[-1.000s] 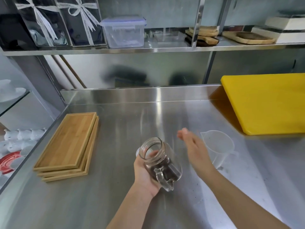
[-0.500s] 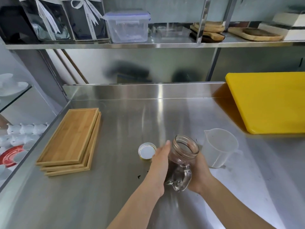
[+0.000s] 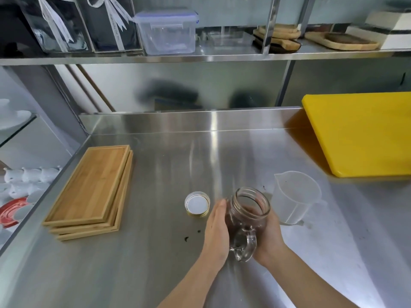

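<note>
Glass was now held from both sides: the clear handled glass jar (image 3: 248, 215) with dark contents in its bottom, tilted in the left hand (image 3: 216, 232) alone a second earlier, sat nearly upright low over the steel table (image 3: 155, 263), between the round gold-rimmed lid (image 3: 197, 204) and the translucent plastic measuring jug (image 3: 295, 197). The left grip was spread, straight fingers pressed flat on the jar's side, while the right hand (image 3: 270, 234), free before, curled round the other side. That two-handed hold suggested the jar was being steadied, probably for tipping toward the jug

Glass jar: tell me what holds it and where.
The left hand presses flat on one side of the glass jar, right hand cups the other; neither grips the handle.
</note>
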A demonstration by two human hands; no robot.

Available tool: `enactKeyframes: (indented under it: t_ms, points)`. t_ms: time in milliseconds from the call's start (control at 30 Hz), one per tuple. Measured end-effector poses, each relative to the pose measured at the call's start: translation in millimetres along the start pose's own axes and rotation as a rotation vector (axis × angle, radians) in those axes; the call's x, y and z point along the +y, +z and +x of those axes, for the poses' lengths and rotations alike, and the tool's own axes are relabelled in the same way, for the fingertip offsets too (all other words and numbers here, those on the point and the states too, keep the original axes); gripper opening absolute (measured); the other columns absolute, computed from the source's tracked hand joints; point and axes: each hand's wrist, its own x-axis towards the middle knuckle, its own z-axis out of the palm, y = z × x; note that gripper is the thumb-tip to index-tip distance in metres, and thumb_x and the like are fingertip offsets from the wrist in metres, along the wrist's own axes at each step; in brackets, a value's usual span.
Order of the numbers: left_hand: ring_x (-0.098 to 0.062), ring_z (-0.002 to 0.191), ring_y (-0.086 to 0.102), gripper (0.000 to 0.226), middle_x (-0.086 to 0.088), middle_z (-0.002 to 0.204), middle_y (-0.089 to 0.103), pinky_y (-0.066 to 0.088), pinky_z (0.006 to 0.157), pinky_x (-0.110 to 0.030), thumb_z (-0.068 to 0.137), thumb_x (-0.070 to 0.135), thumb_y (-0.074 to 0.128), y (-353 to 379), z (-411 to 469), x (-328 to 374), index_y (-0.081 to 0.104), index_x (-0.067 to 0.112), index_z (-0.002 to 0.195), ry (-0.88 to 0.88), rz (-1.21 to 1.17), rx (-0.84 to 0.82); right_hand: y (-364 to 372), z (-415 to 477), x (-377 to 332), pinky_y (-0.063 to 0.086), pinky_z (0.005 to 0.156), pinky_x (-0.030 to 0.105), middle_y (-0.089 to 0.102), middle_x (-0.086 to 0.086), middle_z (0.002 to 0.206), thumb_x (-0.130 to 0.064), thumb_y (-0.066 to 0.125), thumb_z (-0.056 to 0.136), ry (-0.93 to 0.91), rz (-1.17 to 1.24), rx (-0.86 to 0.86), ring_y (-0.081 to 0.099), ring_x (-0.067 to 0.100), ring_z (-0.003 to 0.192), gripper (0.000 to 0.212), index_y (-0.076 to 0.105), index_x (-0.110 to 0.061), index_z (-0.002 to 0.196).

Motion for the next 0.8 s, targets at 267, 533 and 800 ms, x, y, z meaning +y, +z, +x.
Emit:
enactKeyframes:
  t_ms: [267, 533, 800]
  points:
    - [-0.032, 0.098, 0.065, 0.04, -0.021, 0.102, 0.071, 0.048, 0.095, -0.043, 0.09, 0.034, 0.042, 4, 3, -14, 0.069, 0.005, 0.093, -0.031, -0.125, 0.098, -29, 10, 6, 0.053, 0.054, 0.024, 0.071, 0.008, 0.065, -0.038, 0.041, 0.091, -0.075, -0.049, 0.12, 0.068, 0.018, 0.06, 0.05, 0.072, -0.009, 0.066]
    - [-0.03, 0.097, 0.065, 0.053, -0.026, 0.105, 0.068, 0.047, 0.095, -0.045, 0.076, 0.047, 0.049, 5, 4, -21, 0.068, 0.002, 0.096, -0.061, -0.145, 0.078, -35, 11, 11, 0.052, 0.058, 0.026, 0.072, 0.007, 0.07, -0.04, 0.045, 0.089, -0.108, -0.131, 0.172, 0.068, 0.019, 0.067, 0.045, 0.072, -0.008, 0.074]
    - [-0.028, 0.09, 0.064, 0.051, -0.017, 0.092, 0.071, 0.046, 0.095, -0.049, 0.066, 0.051, 0.054, 1, 9, -34, 0.072, 0.007, 0.085, -0.071, -0.172, 0.064, -40, 14, 20, 0.048, 0.079, 0.038, 0.072, 0.01, 0.077, -0.043, 0.056, 0.076, -0.126, -0.17, 0.205, 0.066, 0.025, 0.078, 0.038, 0.074, -0.009, 0.075]
